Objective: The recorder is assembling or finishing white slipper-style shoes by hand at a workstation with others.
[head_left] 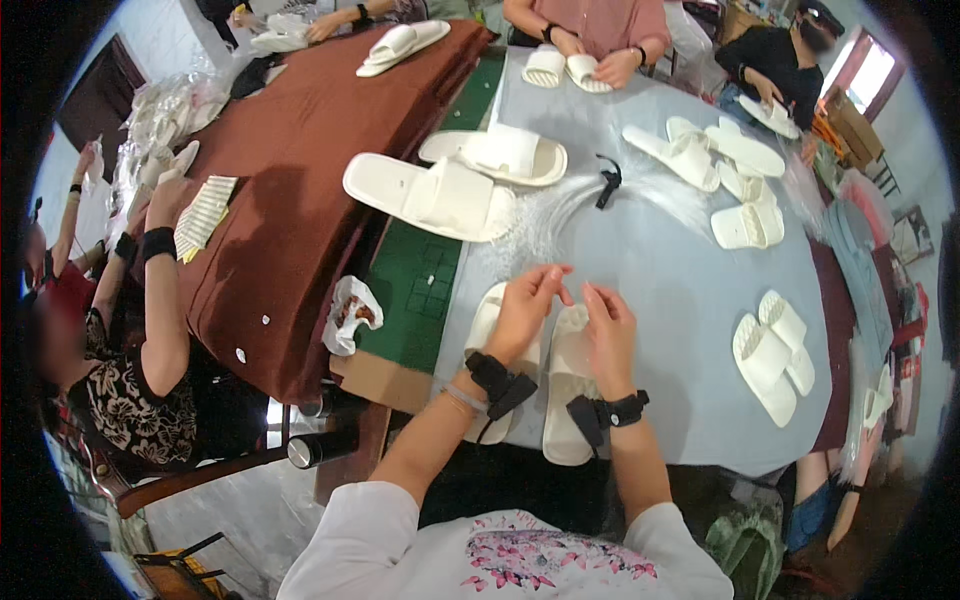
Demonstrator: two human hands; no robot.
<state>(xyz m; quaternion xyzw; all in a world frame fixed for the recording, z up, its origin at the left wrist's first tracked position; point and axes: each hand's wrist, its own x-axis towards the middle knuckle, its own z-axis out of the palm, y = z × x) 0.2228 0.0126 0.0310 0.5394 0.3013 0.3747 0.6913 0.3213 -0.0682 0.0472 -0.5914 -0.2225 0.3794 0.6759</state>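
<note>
A pair of white slippers lies right in front of me on the grey-blue table, a left slipper and a right slipper, both partly hidden by my hands and wrists. Above the left one, my left hand has its fingers curled in toward the thumb. My right hand is over the right slipper, fingertips pinched together close to the left hand's. Whatever lies between the fingers of either hand is too small to make out. Just beyond them spreads a bundle of clear thin plastic strands with a black tie on it.
Two larger white slippers bridge the gap at the table's left edge. More white slippers lie at right, with another pair nearer. A brown-covered table stands left. Several co-workers handle slippers around. A black bottle is low left.
</note>
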